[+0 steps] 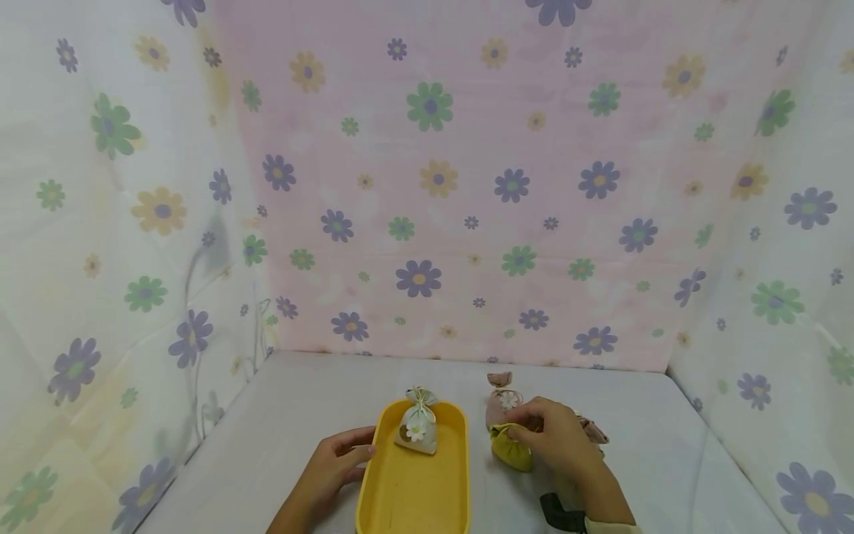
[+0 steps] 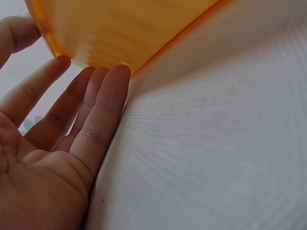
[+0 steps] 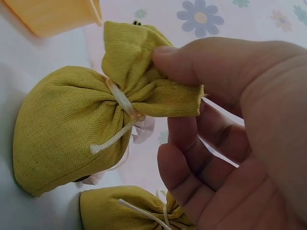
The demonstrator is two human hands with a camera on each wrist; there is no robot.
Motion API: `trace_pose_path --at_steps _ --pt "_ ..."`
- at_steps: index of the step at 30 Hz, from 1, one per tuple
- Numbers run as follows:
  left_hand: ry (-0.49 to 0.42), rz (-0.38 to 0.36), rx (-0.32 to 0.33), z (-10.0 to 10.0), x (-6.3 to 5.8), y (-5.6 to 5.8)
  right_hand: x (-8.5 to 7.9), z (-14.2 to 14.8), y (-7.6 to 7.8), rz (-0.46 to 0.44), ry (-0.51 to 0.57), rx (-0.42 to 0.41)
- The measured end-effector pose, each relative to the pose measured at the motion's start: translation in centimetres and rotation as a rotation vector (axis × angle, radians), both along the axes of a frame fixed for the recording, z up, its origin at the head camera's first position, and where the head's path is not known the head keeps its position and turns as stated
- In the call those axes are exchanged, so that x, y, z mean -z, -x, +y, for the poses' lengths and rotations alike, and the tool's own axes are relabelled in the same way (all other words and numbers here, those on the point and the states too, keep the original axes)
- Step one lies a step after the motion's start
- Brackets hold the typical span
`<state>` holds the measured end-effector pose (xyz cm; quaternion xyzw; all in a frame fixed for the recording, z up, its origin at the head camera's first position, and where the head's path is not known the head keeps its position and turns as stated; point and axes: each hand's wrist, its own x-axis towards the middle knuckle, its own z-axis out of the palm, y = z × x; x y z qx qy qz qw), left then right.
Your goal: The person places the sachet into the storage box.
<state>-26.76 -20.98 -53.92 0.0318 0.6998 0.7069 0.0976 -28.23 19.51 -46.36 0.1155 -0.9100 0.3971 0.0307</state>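
Note:
My left hand (image 1: 327, 471) rests against the left side of a yellow tray (image 1: 415, 504). In the left wrist view its fingers (image 2: 103, 108) are mostly straight, with the tips touching the tray's outer wall. Inside the tray's far end lies a pale drawstring pouch (image 1: 427, 439) with a white flower. Right of the tray, my right hand (image 1: 560, 437) pinches the gathered top of a mustard-yellow drawstring pouch (image 3: 67, 127) between thumb and fingers. The pouch's white cord is tied around its neck, and its rounded body hangs toward the tabletop.
A pink pouch (image 1: 497, 408) with a white flower lies just beyond the held one. Another mustard pouch (image 3: 120, 208) shows below it in the right wrist view. Dark pink fabric (image 1: 594, 430) sticks out behind my right hand. A flowered cloth (image 1: 454, 222) encloses the white table.

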Motion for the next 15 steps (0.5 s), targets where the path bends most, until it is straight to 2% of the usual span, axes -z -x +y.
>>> trace_pose_path --at_steps 9,15 --pt "-0.003 0.004 0.004 -0.1 -0.02 -0.15 -0.15 -0.5 -0.22 -0.005 0.05 0.065" --pt "-0.013 0.004 0.008 -0.15 0.09 -0.05 -0.61 -0.78 -0.55 0.006 0.045 0.111"
